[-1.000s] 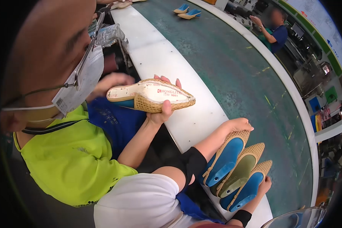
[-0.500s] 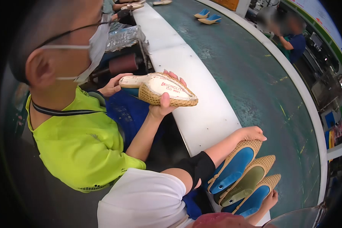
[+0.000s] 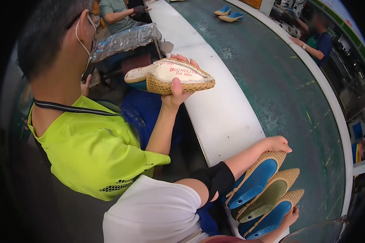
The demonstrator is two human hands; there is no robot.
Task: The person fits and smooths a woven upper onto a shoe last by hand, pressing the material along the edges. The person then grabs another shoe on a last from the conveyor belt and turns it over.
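Observation:
Three woven tan slingback shoes stand side by side at the lower right, pulled over lasts. Topmost is a shoe on a blue last (image 3: 262, 173); the middle shoe has a green last (image 3: 267, 197), and the lowest shoe another blue last (image 3: 273, 218). My left hand (image 3: 279, 143) is closed at the toe of the topmost shoe, its arm in a black sleeve band. Partly hidden behind the lowest shoe, my right hand (image 3: 291, 216) curls its fingers around that shoe's toe side. The white bench edge (image 3: 231, 133) runs beneath and beside the shoes.
Close on my left, a co-worker in a lime shirt (image 3: 93, 141) holds up a woven shoe (image 3: 170, 77), sole side up. A green conveyor belt (image 3: 255, 81) passes beyond the bench, carrying blue-lasted shoes (image 3: 231, 16). Another person (image 3: 318, 44) stands across it.
The co-worker's head has turned away, and one of their hands has left the shoe's heel. That shoe sits higher in view. My hands keep the same hold while the view shifts slightly.

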